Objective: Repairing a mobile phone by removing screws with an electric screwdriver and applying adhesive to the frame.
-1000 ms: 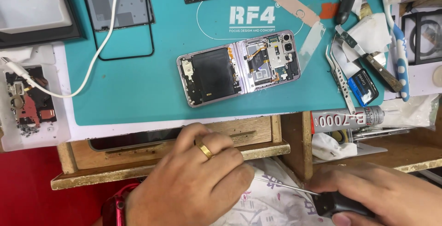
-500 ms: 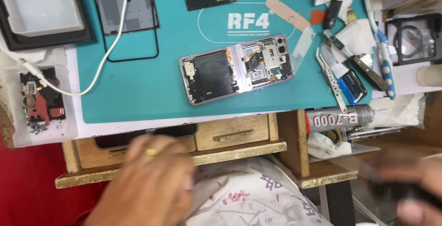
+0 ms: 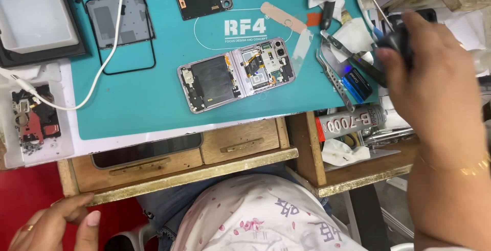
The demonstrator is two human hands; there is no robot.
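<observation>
Two hands are now parted: the right hand [image 3: 434, 72], fingers closed on a dark tool [image 3: 396, 39], is raised over the surface's cluttered right edge, while the left hand [image 3: 53, 225], loosely open and empty, is dropped below the drawers [image 3: 179, 156], the opened folding phone [image 3: 236, 73] left untouched on the teal mat [image 3: 153, 103].

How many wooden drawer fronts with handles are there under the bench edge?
2. A wide drawer front is left of centre, below the teal mat; a narrower drawer front sits directly to its right. The right hand may hide other things.
</observation>
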